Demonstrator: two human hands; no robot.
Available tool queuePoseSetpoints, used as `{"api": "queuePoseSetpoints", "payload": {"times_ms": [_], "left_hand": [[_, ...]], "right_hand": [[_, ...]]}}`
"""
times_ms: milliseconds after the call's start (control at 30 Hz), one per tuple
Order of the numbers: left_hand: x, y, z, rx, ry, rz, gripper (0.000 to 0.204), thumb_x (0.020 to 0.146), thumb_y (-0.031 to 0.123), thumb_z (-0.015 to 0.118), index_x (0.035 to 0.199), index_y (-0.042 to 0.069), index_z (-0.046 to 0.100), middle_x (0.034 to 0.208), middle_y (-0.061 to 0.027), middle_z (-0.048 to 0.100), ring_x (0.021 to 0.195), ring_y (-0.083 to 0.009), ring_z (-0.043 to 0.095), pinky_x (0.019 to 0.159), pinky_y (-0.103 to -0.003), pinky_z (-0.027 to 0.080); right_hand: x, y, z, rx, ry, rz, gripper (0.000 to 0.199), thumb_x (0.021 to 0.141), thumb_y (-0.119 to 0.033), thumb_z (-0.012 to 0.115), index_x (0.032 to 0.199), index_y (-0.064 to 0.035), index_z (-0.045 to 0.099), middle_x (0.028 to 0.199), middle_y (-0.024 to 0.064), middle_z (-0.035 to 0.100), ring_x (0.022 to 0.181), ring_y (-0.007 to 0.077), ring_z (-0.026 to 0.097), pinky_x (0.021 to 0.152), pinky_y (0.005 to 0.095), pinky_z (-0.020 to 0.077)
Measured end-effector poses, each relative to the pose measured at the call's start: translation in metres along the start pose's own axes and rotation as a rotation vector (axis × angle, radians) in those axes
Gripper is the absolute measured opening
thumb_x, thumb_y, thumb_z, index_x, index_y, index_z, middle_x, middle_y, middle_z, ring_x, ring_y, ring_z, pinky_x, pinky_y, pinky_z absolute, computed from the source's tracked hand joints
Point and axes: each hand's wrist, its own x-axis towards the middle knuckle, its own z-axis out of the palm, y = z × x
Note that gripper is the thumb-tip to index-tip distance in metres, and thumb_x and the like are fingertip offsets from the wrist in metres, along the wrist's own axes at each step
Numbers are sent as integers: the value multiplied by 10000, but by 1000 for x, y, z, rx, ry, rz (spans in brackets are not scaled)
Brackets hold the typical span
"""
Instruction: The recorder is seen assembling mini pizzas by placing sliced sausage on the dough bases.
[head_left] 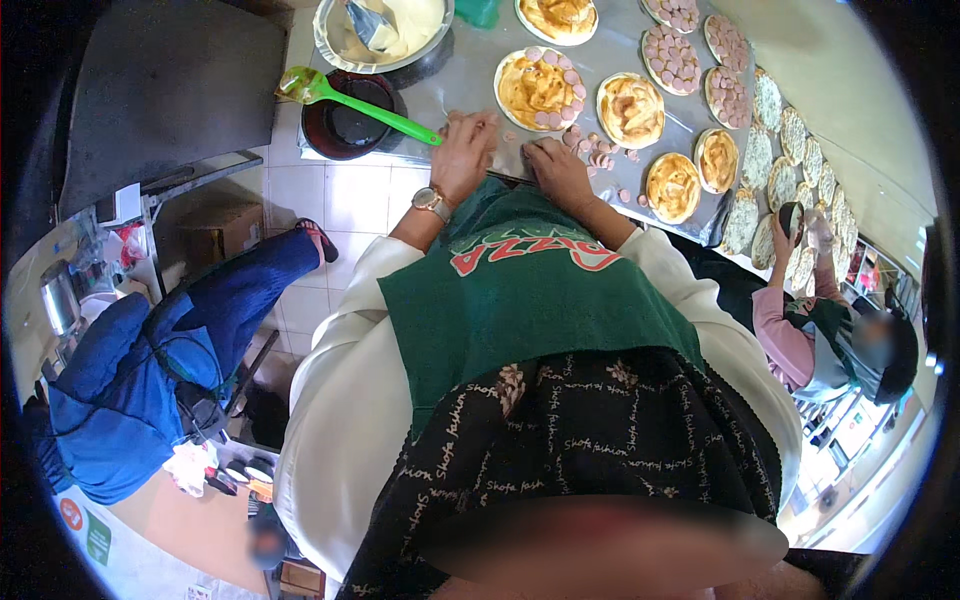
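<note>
My left hand [466, 150], with a watch on its wrist, is at the table's near edge beside the handle tip of a green spatula [370, 119]; its fingers are slightly smeared. A pinkish sausage slice [510, 136] lies just right of it. My right hand [558, 168] rests at the same edge with its fingers curled in; what they hold, if anything, is hidden. Loose sausage slices [598, 154] are scattered beside it. Beyond the hands lies a round pizza base [532, 88] with orange sauce, its right rim partly ringed with sausage slices.
Several sauced bases [630, 110] and sausage-covered pizzas [671, 58] cover the metal table [455, 88]. The spatula lies across a dark red bowl [340, 125]; a bowl of cream-coloured mix [410, 35] stands behind. At right, a co-worker [815, 330] reaches over whitish-topped pizzas. Another person in blue [150, 370] is at left.
</note>
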Motion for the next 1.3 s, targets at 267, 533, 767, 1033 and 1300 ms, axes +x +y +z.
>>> {"api": "queuePoseSetpoints", "payload": {"times_ms": [267,533,767,1033,1300], "left_hand": [[31,25,30,154,-89,187,477,820,138,619,1295,158,573,1232,-100,536,1062,-273,524,875,-435,389],[26,26,32,155,-98,166,482,837,196,634,1312,154,561,1240,-96,517,1064,-262,509,865,-434,383],[-7,17,9,-52,137,-81,390,827,160,656,1208,99,596,1189,-126,557,1083,-323,539,876,-443,414],[-46,3,-6,-29,119,-284,324,836,136,646,1154,84,615,1126,-114,587,1047,-326,558,890,-437,425],[-20,-9,2,19,245,-172,300,842,106,632,1140,73,615,1186,-136,590,986,-357,585,835,-453,468]], "right_hand": [[2,5,-36,264,228,149,209,828,-68,608,1035,-88,626,961,105,606,846,316,634,668,409,522],[35,22,-54,676,294,412,159,842,-101,719,982,-36,682,822,105,678,674,162,637,624,292,511],[70,24,-42,685,-13,288,205,839,-170,724,1000,-50,685,861,88,704,769,195,685,714,313,531],[82,15,-37,119,150,-32,153,809,-188,688,923,-86,682,925,51,603,842,243,629,690,379,519],[96,-11,-14,-87,19,-420,186,702,-160,638,879,-102,648,923,30,580,919,234,580,723,354,520]]}}
